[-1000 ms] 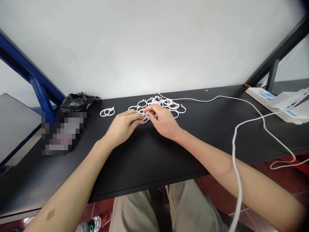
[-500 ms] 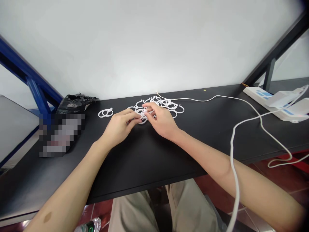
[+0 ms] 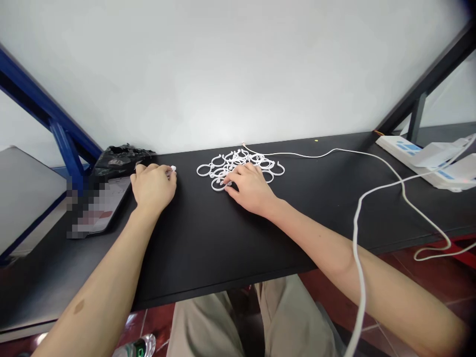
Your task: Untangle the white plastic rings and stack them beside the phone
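Over the far left of the black table, my left hand point(image 3: 152, 186) is bent down with its fingers curled. White plastic shows at its thumb and index finger, part of a curtain ring point(image 3: 173, 169); the rest is hidden under the hand. My right hand point(image 3: 251, 186) lies on the front of a loose pile of white curtain rings point(image 3: 204, 170), thin hoops with small eyelets. Its thumb and fingertips close around the edge of a ring point(image 3: 217, 188) at the front of the pile.
A dark phone-like slab point(image 3: 115, 198), partly blurred out, and a crumpled black plastic bag point(image 3: 122, 157) lie at left. A white power strip point(image 3: 412, 156) sits at right. A white cable point(image 3: 359, 233) loops across my right forearm. The white wall point(image 3: 238, 74) closes the back.
My left hand has left the pile and moved left, over where the two separate rings lay. My right hand has lowered onto the pile's front.
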Available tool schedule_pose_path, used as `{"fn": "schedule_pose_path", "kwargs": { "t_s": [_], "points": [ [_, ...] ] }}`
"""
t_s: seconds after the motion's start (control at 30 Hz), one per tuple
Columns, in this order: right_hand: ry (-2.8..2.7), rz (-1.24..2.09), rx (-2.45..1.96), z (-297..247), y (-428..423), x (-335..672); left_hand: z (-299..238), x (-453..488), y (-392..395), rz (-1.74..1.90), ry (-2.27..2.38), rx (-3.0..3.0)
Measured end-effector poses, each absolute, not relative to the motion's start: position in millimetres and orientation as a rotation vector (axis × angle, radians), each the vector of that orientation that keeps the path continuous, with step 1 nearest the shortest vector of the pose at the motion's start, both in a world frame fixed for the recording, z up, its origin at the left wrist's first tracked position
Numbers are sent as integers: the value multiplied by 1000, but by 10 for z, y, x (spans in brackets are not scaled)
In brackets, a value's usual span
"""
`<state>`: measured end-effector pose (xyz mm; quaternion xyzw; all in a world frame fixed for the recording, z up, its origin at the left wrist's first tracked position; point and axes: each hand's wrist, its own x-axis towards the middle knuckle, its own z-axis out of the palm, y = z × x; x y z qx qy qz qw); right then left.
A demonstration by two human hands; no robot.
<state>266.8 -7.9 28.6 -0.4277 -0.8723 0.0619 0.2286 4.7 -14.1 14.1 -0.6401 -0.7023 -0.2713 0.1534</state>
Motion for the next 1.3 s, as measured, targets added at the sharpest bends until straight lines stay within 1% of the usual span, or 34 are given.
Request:
{"fn": "schedule_pose_path", "kwargs": {
  "t_s": [0.1,0.2,0.27,0.33,0.43,0.5,0.8,0.9,0.97,1.17,1.3],
  "points": [
    [-2421,154,-1156,276,-64,2682,186,123,-180,-725,-2071,-1825],
    [-2440,150,-1146,282,-68,2675,282,302,-243,-814,-2044,-1963],
    [-2449,161,-1127,287,-70,2668,323,437,-284,-921,-1916,-2195],
    [-2456,179,-1106,288,-67,2663,324,548,-315,-954,-1745,-2451],
    [-2465,197,-1108,280,-50,2662,274,630,-325,-887,-1562,-2701],
    [-2458,192,-1142,271,-37,2662,244,630,-316,-831,-1545,-2761],
    [-2435,97,-1350,290,-47,2659,380,603,-364,-767,-1741,-2592],
    [-2368,121,-1321,308,-49,2656,413,624,-389,-800,-1769,-2507],
    [-2294,177,-1220,310,-54,2643,418,635,-398,-825,-1733,-2511],
    [-2107,514,-946,252,-58,2585,406,655,-400,-843,-1599,-2617],
    [-2044,599,-875,235,-45,2582,396,649,-398,-869,-1590,-2605]
  ]
}}
